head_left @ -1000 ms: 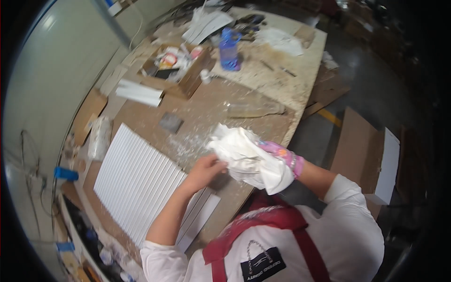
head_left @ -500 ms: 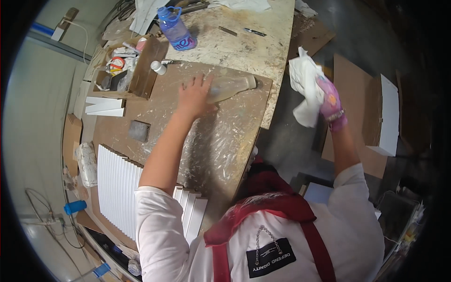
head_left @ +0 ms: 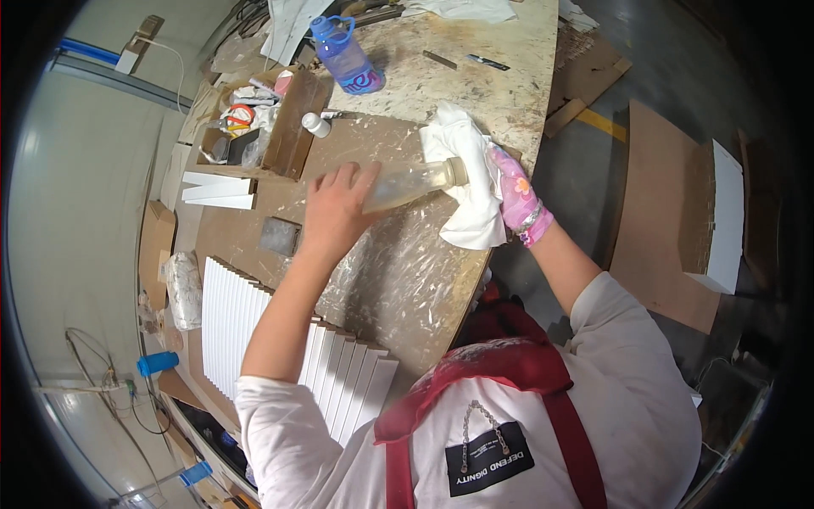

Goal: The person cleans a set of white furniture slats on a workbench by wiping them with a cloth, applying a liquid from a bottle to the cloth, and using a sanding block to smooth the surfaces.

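My bare left hand [head_left: 339, 204] is wrapped round the base end of a clear, yellowish bottle [head_left: 403, 187]. The bottle is on its side over the brown work board [head_left: 386, 280], its pale neck pointing right and overlapping the cloth. On my right hand [head_left: 517, 195] is a pink patterned glove, and it grips a crumpled white cloth [head_left: 476, 219] at the board's right edge. The cloth hangs in folds beside the bottle neck; part of the fingers is behind it.
A blue water bottle [head_left: 349, 64] and a small white bottle [head_left: 315, 125] stand farther back. At left are a box of odds and ends [head_left: 292, 140], a grey block [head_left: 280, 236] and rows of white strips [head_left: 233, 327]. Cardboard [head_left: 653, 212] lies right of the table.
My right hand has brought the cloth left, from beyond the table edge to the bottle's neck. My left hand has closed round the bottle, which has shifted slightly.
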A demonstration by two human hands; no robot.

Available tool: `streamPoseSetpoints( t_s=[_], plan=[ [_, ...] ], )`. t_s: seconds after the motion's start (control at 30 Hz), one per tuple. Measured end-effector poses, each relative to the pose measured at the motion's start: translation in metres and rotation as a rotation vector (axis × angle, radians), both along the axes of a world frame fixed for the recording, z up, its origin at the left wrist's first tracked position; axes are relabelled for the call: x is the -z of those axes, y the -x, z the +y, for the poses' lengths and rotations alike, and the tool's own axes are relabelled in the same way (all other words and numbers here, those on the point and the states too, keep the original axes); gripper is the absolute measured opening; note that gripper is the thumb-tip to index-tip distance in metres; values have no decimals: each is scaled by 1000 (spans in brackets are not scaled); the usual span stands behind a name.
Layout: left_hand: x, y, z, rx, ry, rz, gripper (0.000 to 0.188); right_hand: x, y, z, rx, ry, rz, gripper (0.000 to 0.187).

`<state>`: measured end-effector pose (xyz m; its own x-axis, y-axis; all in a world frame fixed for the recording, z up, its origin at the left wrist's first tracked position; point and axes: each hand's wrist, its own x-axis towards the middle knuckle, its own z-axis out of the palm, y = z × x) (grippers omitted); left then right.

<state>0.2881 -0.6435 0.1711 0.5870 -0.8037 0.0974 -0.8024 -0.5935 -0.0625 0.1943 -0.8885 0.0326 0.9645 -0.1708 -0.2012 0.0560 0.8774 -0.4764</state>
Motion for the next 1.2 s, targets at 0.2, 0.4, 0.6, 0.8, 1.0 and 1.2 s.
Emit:
streamPoseSetpoints(
  t_s=[0.2,0.4,0.6,0.8,1.0,1.2],
  plan=[
    [-51,26,13,141,-207,-196,65,-4,1,46,-206,-293,-53,43],
    [-54,12,33,76,-271,-345,59,-6,23,63,-280,-282,-237,46],
    [-57,24,33,108,-305,-351,51,4,19,62,-207,-285,-3,46],
    [-59,22,43,55,-285,-367,47,7,21,62,-265,-357,3,44],
    [-67,32,45,63,-336,-332,45,21,15,72,-227,-299,26,45],
    [-68,40,46,53,-312,-271,45,10,16,73,-251,-263,61,45]
  ],
)
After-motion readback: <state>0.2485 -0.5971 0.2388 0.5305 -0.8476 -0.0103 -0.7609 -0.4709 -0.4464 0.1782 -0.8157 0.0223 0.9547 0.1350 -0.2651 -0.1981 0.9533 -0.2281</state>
